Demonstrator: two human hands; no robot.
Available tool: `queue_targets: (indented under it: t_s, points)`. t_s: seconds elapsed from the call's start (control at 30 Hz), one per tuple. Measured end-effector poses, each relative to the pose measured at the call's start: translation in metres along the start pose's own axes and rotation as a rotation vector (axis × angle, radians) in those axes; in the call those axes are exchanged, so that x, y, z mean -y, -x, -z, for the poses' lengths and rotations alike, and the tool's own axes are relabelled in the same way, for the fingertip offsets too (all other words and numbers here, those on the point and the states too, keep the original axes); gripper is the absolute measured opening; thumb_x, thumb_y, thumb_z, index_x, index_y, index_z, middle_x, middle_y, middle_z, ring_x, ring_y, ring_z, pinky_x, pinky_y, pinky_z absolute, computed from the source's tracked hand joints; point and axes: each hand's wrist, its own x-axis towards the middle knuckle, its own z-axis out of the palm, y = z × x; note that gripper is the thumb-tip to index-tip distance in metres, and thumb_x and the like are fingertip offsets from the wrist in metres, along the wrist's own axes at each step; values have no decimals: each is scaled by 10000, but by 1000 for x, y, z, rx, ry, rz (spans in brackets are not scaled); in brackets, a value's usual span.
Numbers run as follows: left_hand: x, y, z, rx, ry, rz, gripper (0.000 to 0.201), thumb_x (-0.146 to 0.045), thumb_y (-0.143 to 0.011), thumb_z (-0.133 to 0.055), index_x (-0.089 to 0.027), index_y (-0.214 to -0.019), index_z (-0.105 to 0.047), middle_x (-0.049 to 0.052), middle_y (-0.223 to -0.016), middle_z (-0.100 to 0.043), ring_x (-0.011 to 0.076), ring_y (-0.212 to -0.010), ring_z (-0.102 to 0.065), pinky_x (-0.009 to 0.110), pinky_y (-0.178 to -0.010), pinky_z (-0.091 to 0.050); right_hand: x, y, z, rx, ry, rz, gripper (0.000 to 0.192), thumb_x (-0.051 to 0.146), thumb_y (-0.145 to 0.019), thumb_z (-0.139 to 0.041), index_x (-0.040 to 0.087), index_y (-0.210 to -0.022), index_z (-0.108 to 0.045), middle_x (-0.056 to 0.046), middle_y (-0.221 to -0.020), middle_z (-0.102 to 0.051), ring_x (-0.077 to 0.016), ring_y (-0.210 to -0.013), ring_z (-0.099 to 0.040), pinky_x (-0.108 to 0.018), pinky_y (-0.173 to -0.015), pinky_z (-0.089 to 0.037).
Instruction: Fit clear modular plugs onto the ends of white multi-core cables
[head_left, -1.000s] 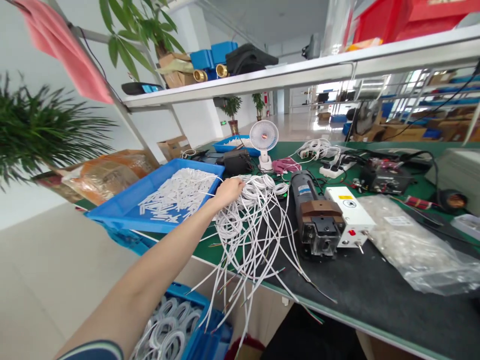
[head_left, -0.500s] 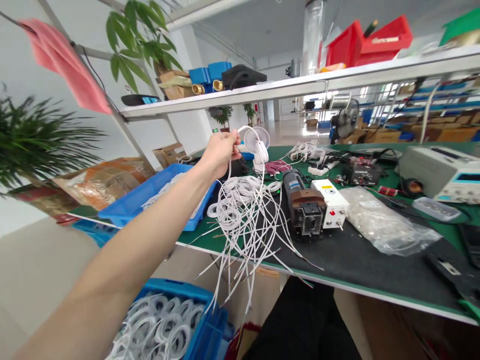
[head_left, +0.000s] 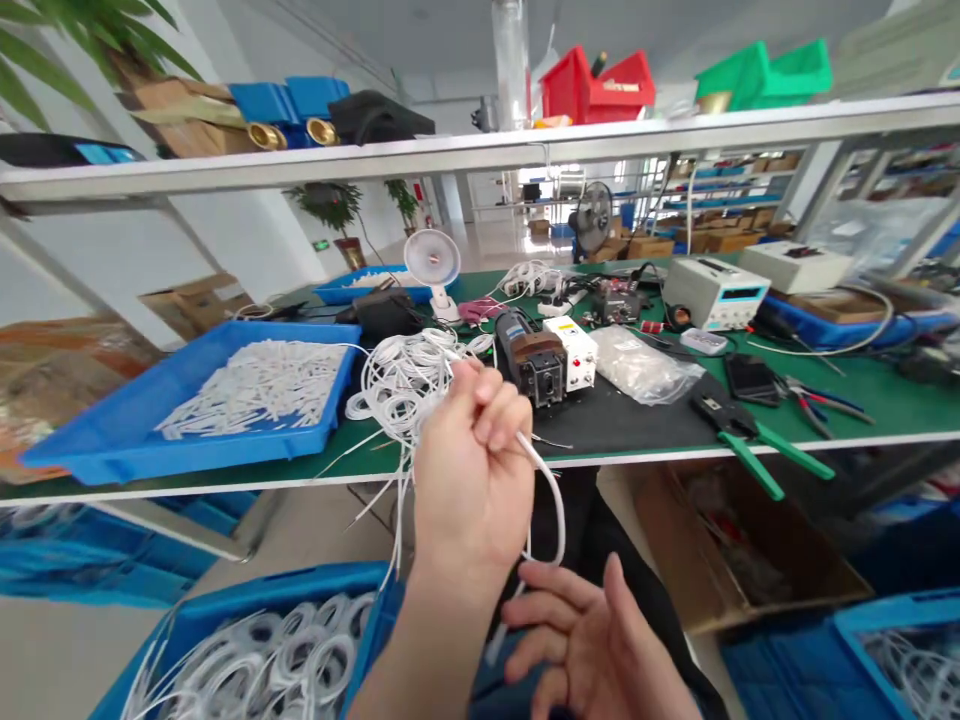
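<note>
My left hand is closed in a fist around a white cable, held up in front of the bench edge. From the fist the cable curves down on the right and runs behind the fingers of my right hand. That hand is low, with fingers spread and palm turned toward the cable; whether it touches the cable I cannot tell. Behind my left hand lies a tangled heap of coiled white cables, their loose ends hanging over the bench edge.
A blue tray of small white pieces stands left. Right of the heap are a motor-like machine, a white switch box, a plastic bag and green-handled pliers. A blue crate of coils sits below.
My left hand has drawn the cable from above the heap down toward me. My right hand has come into view at the lower right. The view has turned to the right.
</note>
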Motion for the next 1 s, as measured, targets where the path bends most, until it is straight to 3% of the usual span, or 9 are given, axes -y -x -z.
queue_targets:
  t_s: [0.17, 0.37, 0.4, 0.47, 0.53, 0.6, 0.7, 0.87, 1.0]
  points:
    - [50, 66, 56, -186, -162, 162, 107, -262, -1005, -772, -244, -917, -714, -25, -754, -501, 79, -515, -396, 159, -470, -444, 39, 28, 27, -523, -12, 417, 290, 377, -894, -916, 153, -1055, -829, -51, -918, -831, -126, -703, -756, -196, -607, -606]
    - [61, 104, 160, -278, -571, 496, 330, -505, -862, -898, -241, -964, -728, 23, -835, -729, 223, -800, -737, 362, -863, -618, 55, 69, 38, -731, 216, 781, 188, 376, -967, -841, 208, -1038, -795, -9, -829, -767, -97, -633, -633, -155, -543, -514]
    - [56, 103, 179, -238, -711, 585, 361, -550, -879, -861, -227, -972, -730, 55, -872, -774, 254, -844, -760, 370, -856, -611, 51, 72, 37, -736, 329, 792, 199, 396, -994, -808, 203, -1043, -794, -22, -813, -762, -109, -622, -631, -172, -541, -516]
    - [39, 97, 209, 32, -1115, 746, 460, -648, -941, -734, -191, -887, -732, 93, -827, -799, 280, -803, -765, 362, -808, -585, 38, 74, 36, -728, 607, 770, 230, 427, -1048, -729, 205, -1040, -792, -37, -795, -756, -132, -610, -645, -204, -536, -524]
    - [16, 90, 222, 258, -1581, 705, 510, -653, -975, -664, -203, -738, -703, 54, -649, -731, 246, -650, -699, 313, -677, -496, 22, 74, 35, -685, 874, 716, 234, 406, -1089, -658, 218, -1028, -784, -42, -806, -765, -146, -602, -665, -223, -536, -531]
    - [-7, 86, 214, 266, -1861, 466, 478, -626, -993, -652, -224, -737, -679, 1, -583, -639, 202, -588, -609, 287, -617, -399, 6, 73, 33, -586, 1131, 686, 211, 336, -1113, -604, 239, -1013, -763, -31, -810, -774, -150, -607, -693, -235, -565, -547]
    - [-21, 87, 176, 196, -1828, 225, 464, -606, -1033, -626, -228, -766, -663, -19, -633, -590, 169, -603, -557, 271, -619, -400, -12, 70, 27, -410, 1515, 756, 147, 211, -1097, -590, 260, -1042, -717, -9, -828, -788, -164, -693, -766, -251, -712, -599]
    - [7, 88, 112, 322, -1236, 419, 359, -512, -1103, -580, -221, -1269, -710, 93, -1153, -798, 244, -1089, -765, 303, -921, -578, -15, 75, 24, -234, 1735, 834, 148, 130, -1047, -603, 248, -1086, -682, -13, -798, -780, -177, -644, -763, -252, -643, -593]
    - [32, 89, 84, 420, -970, 492, 284, -434, -1102, -628, -208, -1260, -697, 70, -1045, -796, 189, -907, -771, 268, -802, -592, -2, 89, 27, -253, 1844, 845, 203, 85, -1005, -644, 245, -1128, -667, -21, -806, -778, -190, -635, -760, -267, -616, -579]
